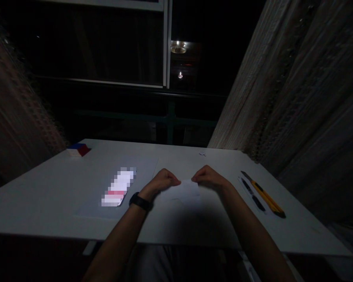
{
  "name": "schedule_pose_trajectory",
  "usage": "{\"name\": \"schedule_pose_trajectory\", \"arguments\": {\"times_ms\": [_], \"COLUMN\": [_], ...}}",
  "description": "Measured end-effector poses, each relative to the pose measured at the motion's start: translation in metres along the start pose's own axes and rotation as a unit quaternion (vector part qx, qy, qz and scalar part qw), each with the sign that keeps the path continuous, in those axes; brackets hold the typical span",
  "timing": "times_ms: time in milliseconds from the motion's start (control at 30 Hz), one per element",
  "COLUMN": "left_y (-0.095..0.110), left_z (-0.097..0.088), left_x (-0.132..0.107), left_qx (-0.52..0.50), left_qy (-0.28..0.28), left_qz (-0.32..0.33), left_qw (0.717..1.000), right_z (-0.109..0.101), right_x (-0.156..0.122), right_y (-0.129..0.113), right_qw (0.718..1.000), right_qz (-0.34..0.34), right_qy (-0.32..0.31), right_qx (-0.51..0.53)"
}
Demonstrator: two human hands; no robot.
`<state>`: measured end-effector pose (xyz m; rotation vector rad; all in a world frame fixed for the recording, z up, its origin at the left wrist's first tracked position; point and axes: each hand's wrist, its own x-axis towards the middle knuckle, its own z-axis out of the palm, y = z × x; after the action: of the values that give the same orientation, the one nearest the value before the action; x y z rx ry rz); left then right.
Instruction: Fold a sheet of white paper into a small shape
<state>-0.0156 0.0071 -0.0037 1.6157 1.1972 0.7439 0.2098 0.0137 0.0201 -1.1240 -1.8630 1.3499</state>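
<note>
A small white sheet of paper (190, 192) is held near the middle of the white table. My left hand (164, 180), with a dark watch (140, 201) on its wrist, pinches the paper's upper left part between thumb and fingers. At the upper right corner, my right hand (208, 177) pinches the same paper. Another pale piece of paper (169, 194) seems to lie under or beside it; the dim light hides whether the two are joined.
A lit phone (119, 187) rests on a larger white sheet (88, 211) at left. A red, white and blue cube (78, 150) stands at the far left. On the right lie a yellow utility knife (266, 197) and a black pen (253, 194). Curtains (247, 78) hang beyond the table (47, 188).
</note>
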Motion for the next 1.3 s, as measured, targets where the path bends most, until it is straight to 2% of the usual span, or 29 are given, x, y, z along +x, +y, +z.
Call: {"name": "schedule_pose_trajectory", "arguments": {"times_ms": [200,367,500,600,767,900,967,1067,1200,1300], "left_y": [0.0,0.003,0.004,0.007,0.009,0.006,0.004,0.003,0.003,0.005], "left_z": [-0.002,-0.002,-0.002,-0.002,-0.003,-0.004,-0.003,-0.002,-0.001,-0.002], "left_x": [0.001,-0.001,-0.002,-0.003,-0.005,-0.003,-0.001,0.002,0.003,0.002], "left_qx": [-0.014,-0.025,-0.024,-0.029,-0.04,-0.058,-0.075,-0.094,-0.101,-0.098], "left_qy": [0.014,0.041,0.038,0.027,0.002,0.035,0.057,0.091,0.121,0.112], "left_qz": [-0.012,-0.016,-0.012,-0.011,-0.015,-0.019,-0.019,-0.018,-0.013,-0.014], "left_qw": [1.0,0.999,0.999,0.999,0.999,0.998,0.995,0.991,0.987,0.989], "right_z": [-0.007,-0.004,0.006,0.01,0.004,-0.001,-0.001,0.001,0.003,0.003], "right_x": [-0.002,0.001,0.009,0.013,0.008,0.004,0.004,0.006,0.01,0.01], "right_y": [0.001,0.006,0.014,0.016,0.011,0.01,0.011,0.014,0.017,0.015], "right_qw": [0.998,0.997,0.996,0.992,0.992,0.987,0.991,0.997,0.995,0.992], "right_qz": [0.008,0.01,-0.024,-0.035,-0.017,0.0,0.003,-0.006,-0.004,-0.012], "right_qy": [0.026,0.016,0.09,0.122,0.104,0.101,0.083,0.073,0.095,0.121], "right_qx": [0.057,0.07,0.009,0.018,0.073,0.125,0.108,0.025,-0.031,-0.043]}}
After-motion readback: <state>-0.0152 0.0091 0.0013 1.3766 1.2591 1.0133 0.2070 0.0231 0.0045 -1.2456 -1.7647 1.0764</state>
